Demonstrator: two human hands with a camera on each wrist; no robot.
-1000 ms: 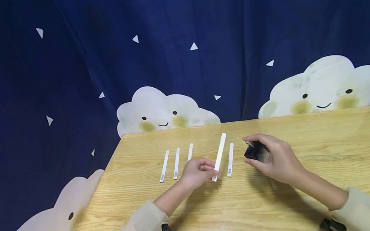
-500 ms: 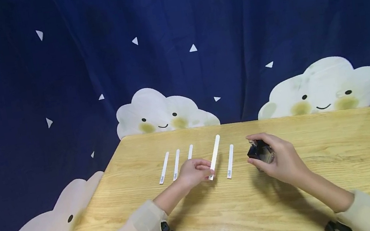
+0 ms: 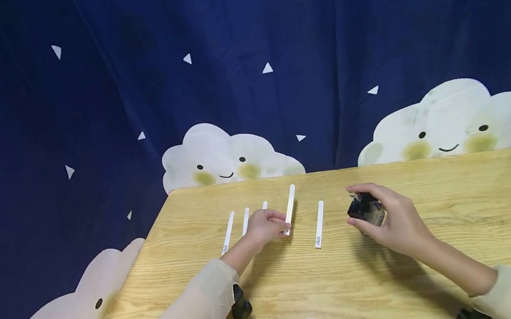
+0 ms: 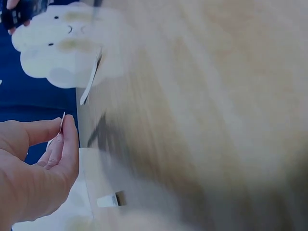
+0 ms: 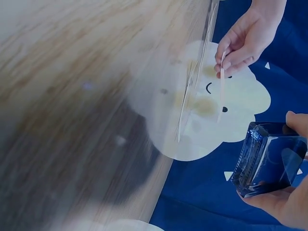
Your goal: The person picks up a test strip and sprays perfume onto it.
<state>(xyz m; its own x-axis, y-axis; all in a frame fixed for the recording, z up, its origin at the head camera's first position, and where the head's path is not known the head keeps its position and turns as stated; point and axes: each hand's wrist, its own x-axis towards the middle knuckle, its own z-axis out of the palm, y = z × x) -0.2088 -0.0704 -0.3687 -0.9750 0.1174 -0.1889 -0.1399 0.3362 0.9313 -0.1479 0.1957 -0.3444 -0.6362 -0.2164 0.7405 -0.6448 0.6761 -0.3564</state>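
Note:
My left hand [image 3: 264, 228] pinches a white paper test strip [image 3: 290, 203] near its lower end, between thumb and fingers. The strip is raised above the table and tilts away, its rounded end farthest off. My right hand [image 3: 400, 226] grips a dark glass perfume bottle [image 3: 370, 213] by two sides, thumb below and fingers above. In the right wrist view the bottle [image 5: 269, 161] shows clear, thick glass, held off the table. One more strip [image 3: 320, 224] lies between the hands. Left of them lie three others, such as the outermost strip [image 3: 228, 229], partly covered by my left hand and forearm.
The wooden table [image 3: 354, 288] reaches back to a dark blue curtain [image 3: 236, 30] with white triangles and smiling clouds. Black wrist cameras, such as the left camera [image 3: 241, 304], hang under both sleeves.
My left hand has moved left and farther away with its strip, now covering more of the strips there. My right hand has drifted slightly right and nearer with the bottle.

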